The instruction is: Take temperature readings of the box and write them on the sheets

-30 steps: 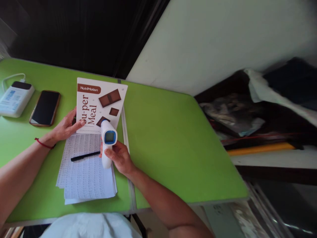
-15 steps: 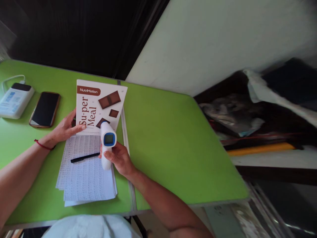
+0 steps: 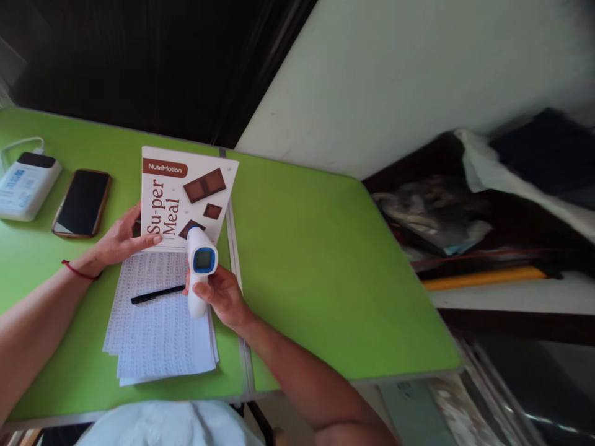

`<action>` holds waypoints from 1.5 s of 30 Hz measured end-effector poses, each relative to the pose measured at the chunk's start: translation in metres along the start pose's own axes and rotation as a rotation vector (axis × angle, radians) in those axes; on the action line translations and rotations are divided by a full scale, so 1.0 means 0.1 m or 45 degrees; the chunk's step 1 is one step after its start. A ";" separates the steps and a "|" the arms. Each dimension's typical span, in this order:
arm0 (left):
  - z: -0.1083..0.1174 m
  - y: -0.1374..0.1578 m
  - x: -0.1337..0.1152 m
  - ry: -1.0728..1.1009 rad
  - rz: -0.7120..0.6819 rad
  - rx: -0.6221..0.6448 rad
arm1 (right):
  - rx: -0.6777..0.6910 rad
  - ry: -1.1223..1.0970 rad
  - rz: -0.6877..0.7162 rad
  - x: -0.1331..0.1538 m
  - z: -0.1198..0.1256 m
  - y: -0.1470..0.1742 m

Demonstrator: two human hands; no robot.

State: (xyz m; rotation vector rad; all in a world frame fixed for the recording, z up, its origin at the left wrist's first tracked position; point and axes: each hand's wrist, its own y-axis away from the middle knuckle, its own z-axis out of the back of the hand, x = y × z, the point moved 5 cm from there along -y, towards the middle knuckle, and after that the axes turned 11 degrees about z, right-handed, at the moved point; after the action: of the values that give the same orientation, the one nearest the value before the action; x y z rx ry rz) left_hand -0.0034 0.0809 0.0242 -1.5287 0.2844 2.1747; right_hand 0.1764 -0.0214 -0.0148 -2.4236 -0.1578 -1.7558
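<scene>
- Head view: an infrared thermometer is gripped by the right hand, fingers closed round its handle; its long axis runs away from the person, nozzle aimed at a Su-per Meal pouch.
- The pouch's near edge is pinned by the left hand, fingers flat and spread.
- A pen lies crosswise on printed sheets.
- Everything rests on a green table; a phone lies far left, a white wall behind.

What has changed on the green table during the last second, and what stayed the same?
Almost nothing changed. The right hand keeps holding the thermometer aimed at the Su-per Meal box, and the left hand still rests on the box's edge. Pen, papers and phone stayed put.
</scene>
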 end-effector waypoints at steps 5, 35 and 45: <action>0.00 0.00 0.01 0.002 0.013 -0.003 | 0.006 -0.010 0.006 0.01 -0.01 0.00; 0.05 0.03 0.06 -0.080 -0.006 -0.238 | -0.275 0.415 0.383 0.23 0.30 -0.04; 0.14 0.00 0.12 -0.194 -0.111 -0.474 | -0.349 1.575 0.597 0.35 0.84 -0.28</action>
State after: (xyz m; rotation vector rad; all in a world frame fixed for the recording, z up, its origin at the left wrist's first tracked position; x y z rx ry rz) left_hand -0.0186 0.0903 0.0178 -1.5144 -0.2465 2.3515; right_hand 0.2615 0.0207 -0.0057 -0.9265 0.7332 -2.6699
